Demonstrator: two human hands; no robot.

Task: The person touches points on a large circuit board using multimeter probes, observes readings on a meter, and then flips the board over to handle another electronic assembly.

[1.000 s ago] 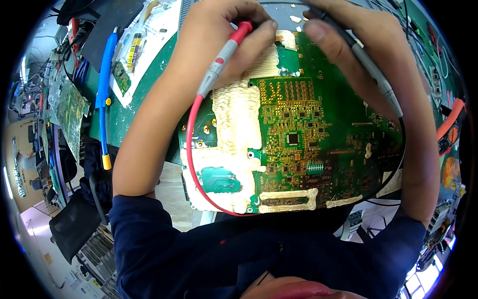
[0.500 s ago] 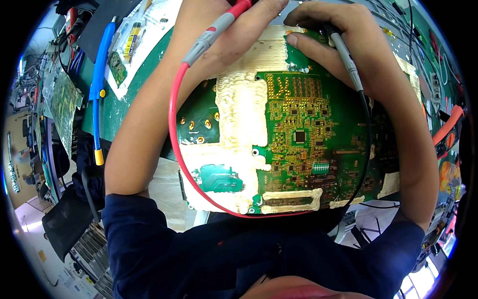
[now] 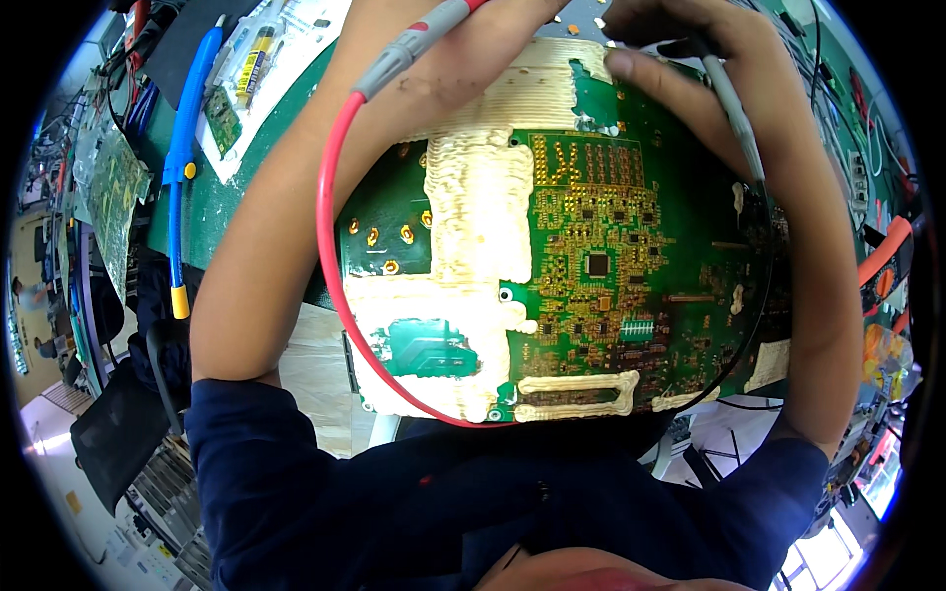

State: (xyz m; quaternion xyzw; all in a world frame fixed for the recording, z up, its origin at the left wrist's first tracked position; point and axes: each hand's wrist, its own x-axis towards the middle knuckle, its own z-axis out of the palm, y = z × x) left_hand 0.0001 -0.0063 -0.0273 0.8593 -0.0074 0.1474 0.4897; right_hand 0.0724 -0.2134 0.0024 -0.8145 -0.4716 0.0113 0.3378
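A large green circuit board point(image 3: 690, 212), partly covered with cream ridged coating, lies in front of me. My left hand point(image 3: 498, 54) is at its far edge, closed around a test probe with a grey handle and red lead point(image 3: 418, 47). The fingertips and the probe's tip are cut off by the upper border. At the board's far right, my right hand point(image 3: 705, 69) grips a grey-sleeved test probe point(image 3: 731, 108) with a black lead, its fingers curled and the thumb above the board. Its tip is hidden. Both leads hang in loops across the board toward my body.
On the green bench mat point(image 3: 286, 148) left of me lie a blue tool with yellow parts point(image 3: 182, 148), a yellow-labelled syringe point(image 3: 256, 61) and a small circuit board point(image 3: 223, 120). Cables and orange-handled tools point(image 3: 884, 251) crowd the right side. A black chair point(image 3: 113, 409) stands at lower left.
My right hand has shifted slightly right and up with its probe. My left hand and its probe have moved a little up and left. Both leads swing outward.
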